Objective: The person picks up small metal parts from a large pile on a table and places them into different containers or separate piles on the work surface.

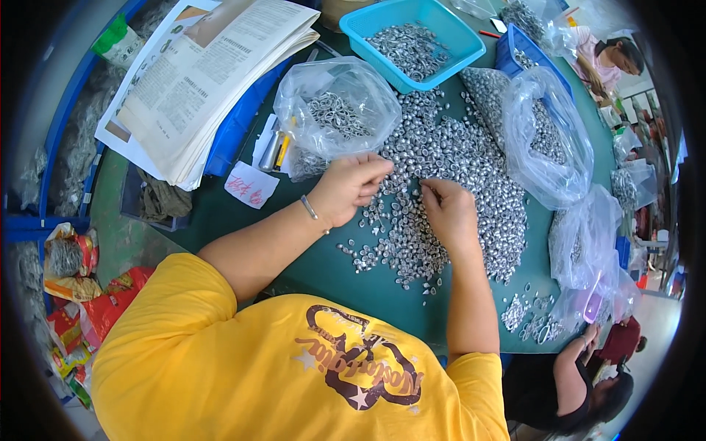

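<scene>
Over a broad heap of small silver metal pieces (pixel 489 209) on the green table (pixel 294 253), both my hands are at work. My left hand (pixel 346 189) is at the heap's left edge, fingers curled and thumb pressed to the forefinger. A metal bangle (pixel 309 207) circles that wrist. Deeper in the heap, my right hand (pixel 452 214) has its thumb and fingers pinched together, pointing toward the left hand. Whatever either pinch holds is too small to make out. Just beyond my left hand, an open clear plastic bag (pixel 382 99) contains silver ring-like pieces (pixel 334 116).
A turquoise basket (pixel 463 62) of metal pieces stands at the far side. Right of the heap are filled plastic bags (pixel 548 176). Newspapers (pixel 198 81), a yellow cutter (pixel 284 151) and a paper note (pixel 251 184) lie left. Other people (pixel 562 382) sit at the right.
</scene>
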### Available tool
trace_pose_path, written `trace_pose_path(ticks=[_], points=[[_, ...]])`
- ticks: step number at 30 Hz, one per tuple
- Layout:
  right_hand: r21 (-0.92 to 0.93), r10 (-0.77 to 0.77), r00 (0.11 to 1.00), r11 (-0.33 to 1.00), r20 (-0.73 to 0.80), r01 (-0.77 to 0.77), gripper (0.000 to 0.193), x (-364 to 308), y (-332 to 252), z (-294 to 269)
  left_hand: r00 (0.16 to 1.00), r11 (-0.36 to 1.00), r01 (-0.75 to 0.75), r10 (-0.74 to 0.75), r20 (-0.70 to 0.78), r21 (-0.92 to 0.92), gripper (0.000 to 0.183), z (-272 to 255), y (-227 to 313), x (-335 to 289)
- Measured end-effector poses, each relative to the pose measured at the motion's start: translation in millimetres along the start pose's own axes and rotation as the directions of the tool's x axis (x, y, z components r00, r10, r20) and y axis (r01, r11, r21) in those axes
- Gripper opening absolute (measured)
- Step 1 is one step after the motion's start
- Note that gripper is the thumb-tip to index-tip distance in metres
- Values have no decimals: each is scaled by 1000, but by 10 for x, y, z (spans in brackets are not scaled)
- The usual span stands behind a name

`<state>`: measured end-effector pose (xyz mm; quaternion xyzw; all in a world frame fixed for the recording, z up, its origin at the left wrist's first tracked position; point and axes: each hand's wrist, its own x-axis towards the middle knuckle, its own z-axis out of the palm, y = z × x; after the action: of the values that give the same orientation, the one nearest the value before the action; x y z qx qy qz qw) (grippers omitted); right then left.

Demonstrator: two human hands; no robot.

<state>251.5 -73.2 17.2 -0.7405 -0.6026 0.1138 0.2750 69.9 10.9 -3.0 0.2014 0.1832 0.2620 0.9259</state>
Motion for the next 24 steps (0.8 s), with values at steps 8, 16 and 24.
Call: trace_pose_path(ticks=[8, 16, 24], points=[[-94, -86, 996, 992, 17, 87, 12, 37, -48, 126, 865, -101, -257, 419, 276, 961, 10, 102, -126, 80], [593, 177, 969, 767, 171, -245, 16, -113, 79, -84, 912, -371, -229, 241, 332, 900, 8, 171, -169, 179], [900, 64, 920, -243, 387, -362, 13, -222, 216, -187, 906, -284, -236, 283, 316, 929, 10, 159, -176, 224]])
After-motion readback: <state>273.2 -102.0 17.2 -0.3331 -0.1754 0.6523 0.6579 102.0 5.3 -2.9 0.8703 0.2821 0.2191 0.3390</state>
